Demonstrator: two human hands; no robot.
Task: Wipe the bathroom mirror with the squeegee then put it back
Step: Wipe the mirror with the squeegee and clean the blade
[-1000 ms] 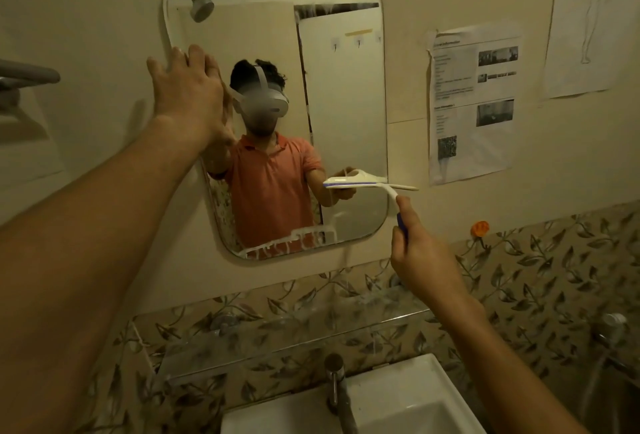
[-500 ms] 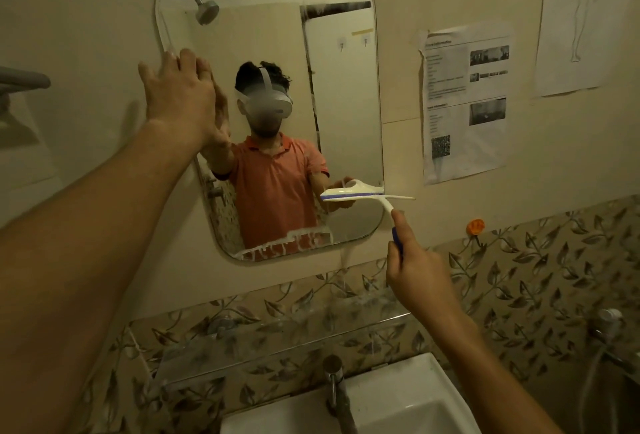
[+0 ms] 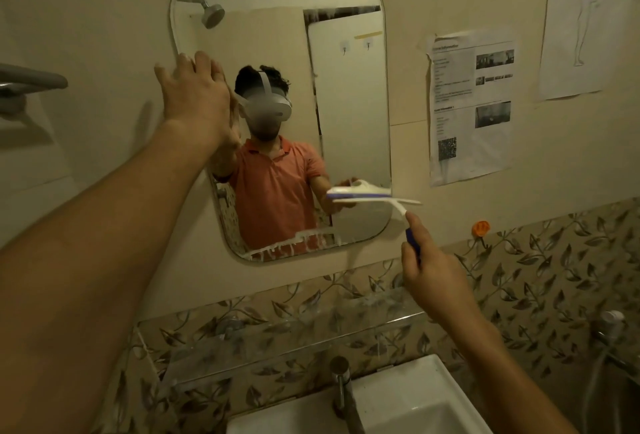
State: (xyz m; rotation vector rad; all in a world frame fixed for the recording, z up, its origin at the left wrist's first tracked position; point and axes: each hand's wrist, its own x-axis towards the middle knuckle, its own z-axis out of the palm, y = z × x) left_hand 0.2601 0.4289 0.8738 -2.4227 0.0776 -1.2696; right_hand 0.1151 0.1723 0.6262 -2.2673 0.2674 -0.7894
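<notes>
Since a second ago our squeegee has slid a little lower down the mirror, and our left hand has stayed braced on the glass. We take the mirror as our landmark. The squeegee's white blade lies roughly level across the mirror's lower right part, its outer end poking just past the right edge onto the wall. Our right hand, below and to the right of the mirror's bottom corner, is clenched round the blue handle. Our left hand is spread, fingers splayed and gripping nothing, palm against the mirror's left edge at about mid-height.

We judge that we are mid-stroke in the wiping step, pulling downward over the right-hand strip. A ragged band of white foam clings along the mirror's bottom rim, below the blade, so the wipe is not finished. Whether the blade presses flat on the glass we cannot tell for sure.

Next we must carry the blade down to the bottom rim with even pressure, keeping it level so it sweeps the foam off rather than smearing it. Runoff would fall toward the glass shelf and the sink beneath the mirror. Putting the squeegee back comes after; its resting place is not in view.
</notes>
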